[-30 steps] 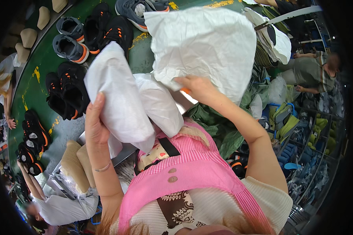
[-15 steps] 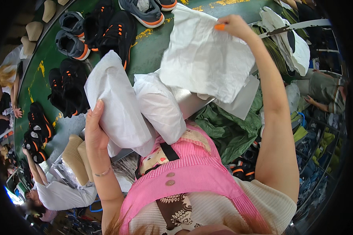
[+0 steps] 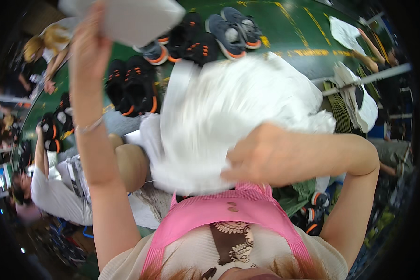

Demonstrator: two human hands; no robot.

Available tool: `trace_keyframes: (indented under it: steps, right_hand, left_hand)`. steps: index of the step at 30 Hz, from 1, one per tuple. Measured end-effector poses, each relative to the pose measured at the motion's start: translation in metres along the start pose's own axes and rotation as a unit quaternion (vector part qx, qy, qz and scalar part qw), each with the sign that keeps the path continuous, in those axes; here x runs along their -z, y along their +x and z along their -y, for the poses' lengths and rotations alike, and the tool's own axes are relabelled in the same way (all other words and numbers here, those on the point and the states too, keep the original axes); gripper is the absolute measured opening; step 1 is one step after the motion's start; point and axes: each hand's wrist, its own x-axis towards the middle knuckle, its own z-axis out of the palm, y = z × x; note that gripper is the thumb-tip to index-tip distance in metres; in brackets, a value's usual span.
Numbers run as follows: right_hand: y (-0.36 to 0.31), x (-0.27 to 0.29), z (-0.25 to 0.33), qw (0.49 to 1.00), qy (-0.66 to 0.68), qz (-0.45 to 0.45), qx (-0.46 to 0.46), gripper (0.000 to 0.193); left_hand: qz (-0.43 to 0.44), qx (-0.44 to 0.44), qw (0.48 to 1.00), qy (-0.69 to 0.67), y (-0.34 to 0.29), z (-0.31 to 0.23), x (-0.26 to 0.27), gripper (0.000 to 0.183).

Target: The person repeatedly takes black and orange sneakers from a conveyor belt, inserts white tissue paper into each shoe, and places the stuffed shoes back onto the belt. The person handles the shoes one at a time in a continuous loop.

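The person's 2 hands are well apart: the left hand (image 3: 92,35) clamps a white bundle (image 3: 137,19) far left; the right hand (image 3: 261,154) meets blurred white paper (image 3: 247,100) nearer, its grip unclear.

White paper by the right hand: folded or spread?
Mostly spread: the white paper fans out wide beyond the right hand; blur hides whether any part is folded.

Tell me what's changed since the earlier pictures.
The left hand has swung up and away to the left, still holding a white bundle. The white sheet has come nearer the chest; the right hand has dropped from its far corner to its near side, grip blurred. The black shoes remain on the green table.
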Motion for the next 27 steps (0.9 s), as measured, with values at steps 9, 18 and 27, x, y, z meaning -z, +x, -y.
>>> trace_keyframes:
  steps: [9, 18, 27]
  right_hand:
    - [0.076, 0.041, -0.046, 0.886, 0.332, -0.309, -0.094, 0.016]
    - [0.088, -0.025, -0.114, 0.769, 0.398, -0.343, -0.365, 0.026]
    - [0.109, -0.035, -0.09, 0.842, -0.054, -0.495, -0.21, 0.064]
  left_hand:
    - [0.043, 0.294, 0.938, -0.176, -0.136, 0.01, -0.046, 0.032]
    - [-0.043, 0.302, 0.931, -0.199, -0.185, 0.017, -0.012, 0.03]
    - [-0.056, 0.285, 0.94, -0.176, -0.187, 0.025, -0.018, 0.028]
